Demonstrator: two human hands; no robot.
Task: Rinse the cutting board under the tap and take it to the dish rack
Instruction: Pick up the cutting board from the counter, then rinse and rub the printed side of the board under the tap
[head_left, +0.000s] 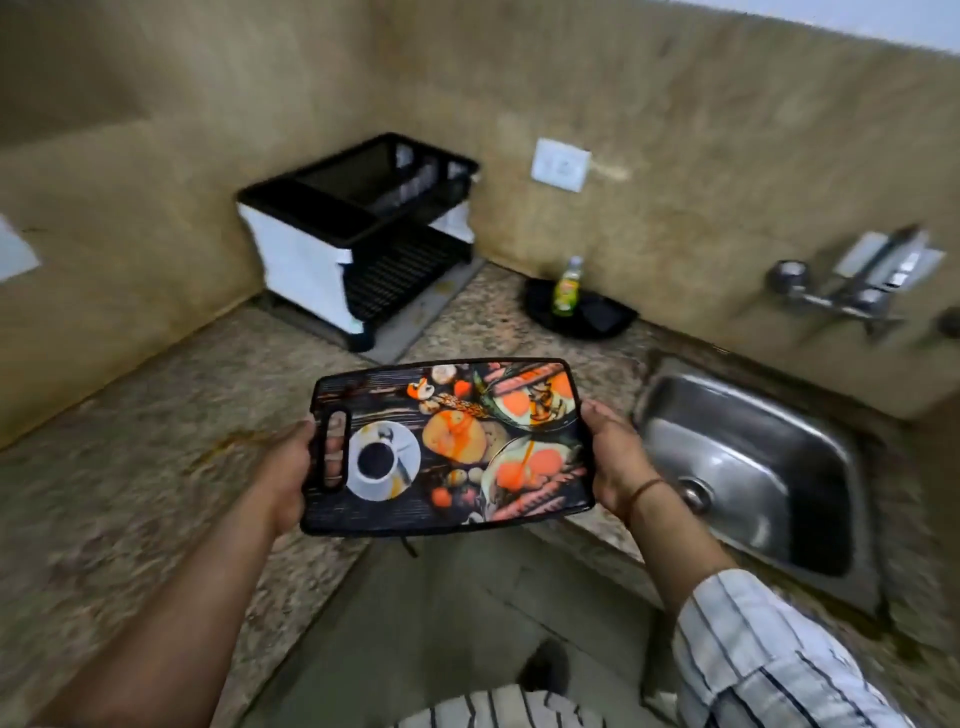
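I hold a black cutting board (447, 447) printed with food pictures flat in front of me, above the inner corner of the counter. My left hand (291, 467) grips its handle end, fingers showing through the slot. My right hand (615, 457) grips the opposite short edge. The black-and-white two-tier dish rack (358, 234) stands in the far corner, beyond the board. The steel sink (748, 467) lies to the right of the board, and the wall tap (826, 296) sits above it.
A green dish-soap bottle (569, 286) stands on a black tray (597, 317) between rack and sink. The speckled granite counter (156, 467) wraps around the corner. A wall socket (561, 165) is above. A soap holder (888, 260) hangs over the tap.
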